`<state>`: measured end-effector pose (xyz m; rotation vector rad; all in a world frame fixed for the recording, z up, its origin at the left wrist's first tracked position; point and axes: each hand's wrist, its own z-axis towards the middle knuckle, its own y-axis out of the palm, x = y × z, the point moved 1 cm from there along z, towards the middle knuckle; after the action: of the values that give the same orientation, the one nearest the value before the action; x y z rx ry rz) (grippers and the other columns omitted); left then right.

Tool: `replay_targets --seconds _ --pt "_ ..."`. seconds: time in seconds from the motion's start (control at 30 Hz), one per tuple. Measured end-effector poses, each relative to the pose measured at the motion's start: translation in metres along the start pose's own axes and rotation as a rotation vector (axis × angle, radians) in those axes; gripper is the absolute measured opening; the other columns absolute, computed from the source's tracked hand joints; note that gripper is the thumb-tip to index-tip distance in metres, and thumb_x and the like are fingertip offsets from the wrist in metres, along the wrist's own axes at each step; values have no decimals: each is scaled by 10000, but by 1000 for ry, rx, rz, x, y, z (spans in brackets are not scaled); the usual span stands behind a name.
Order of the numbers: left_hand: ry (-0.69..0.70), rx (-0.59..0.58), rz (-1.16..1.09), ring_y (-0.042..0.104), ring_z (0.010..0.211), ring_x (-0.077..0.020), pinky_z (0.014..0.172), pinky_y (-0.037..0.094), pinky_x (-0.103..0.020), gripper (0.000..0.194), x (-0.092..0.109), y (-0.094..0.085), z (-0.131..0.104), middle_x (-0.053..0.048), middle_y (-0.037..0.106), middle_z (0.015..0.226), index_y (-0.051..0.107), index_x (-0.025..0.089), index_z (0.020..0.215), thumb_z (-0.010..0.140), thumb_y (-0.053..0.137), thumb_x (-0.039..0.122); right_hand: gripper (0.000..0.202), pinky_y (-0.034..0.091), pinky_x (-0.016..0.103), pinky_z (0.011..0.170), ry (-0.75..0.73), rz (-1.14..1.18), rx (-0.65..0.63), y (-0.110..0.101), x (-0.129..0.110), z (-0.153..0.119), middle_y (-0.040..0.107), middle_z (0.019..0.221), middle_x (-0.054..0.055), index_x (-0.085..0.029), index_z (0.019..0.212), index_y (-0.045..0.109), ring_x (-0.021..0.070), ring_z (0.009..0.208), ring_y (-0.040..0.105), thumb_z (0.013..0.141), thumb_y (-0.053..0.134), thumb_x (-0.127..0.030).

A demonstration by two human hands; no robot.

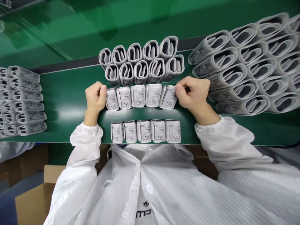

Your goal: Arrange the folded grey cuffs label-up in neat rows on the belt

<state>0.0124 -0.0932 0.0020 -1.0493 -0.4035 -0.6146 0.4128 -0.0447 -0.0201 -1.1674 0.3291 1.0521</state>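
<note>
Between my hands is a row of folded printed leaflets [138, 96], side by side with their picture faces up. My left hand [96, 96] is closed against the row's left end, thumb along the outermost leaflet. At the right end, my right hand [193, 93] pinches the edge of the last leaflet, which leans slightly. Just beyond stand two rows of folded leaflets [142, 72] with their curled ends up. Nearer to me, another row of folded leaflets [144, 131] lies along the table's front edge. The fingers of my left hand are partly hidden behind its fist.
A stack of folded leaflets [28, 100] sits at the left of the green table [67, 106]. A larger block of them [248, 65] fills the right side, close to my right forearm. Below the table edge at left is an open cardboard box [31, 203].
</note>
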Motion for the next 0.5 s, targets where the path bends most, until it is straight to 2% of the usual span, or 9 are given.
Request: replay_targets --seconds 0.17,0.5 --pt "-18 -15 26 426 593 -161 638 342 -382 669 -3 0 0 0 436 674 430 247 718 1093 361 797 507 378 372 534 -25 33 14 -1 -2 1 507 563 -7 -266 732 583 172 496 480 1079 565 -636" --pt "-9 -19 30 420 589 -160 629 321 -379 675 -1 -1 2 1 430 665 443 244 713 1089 357 798 567 373 395 566 -36 75 18 -1 -2 2 528 593 8 -261 729 566 181 530 506 1119 502 -668"
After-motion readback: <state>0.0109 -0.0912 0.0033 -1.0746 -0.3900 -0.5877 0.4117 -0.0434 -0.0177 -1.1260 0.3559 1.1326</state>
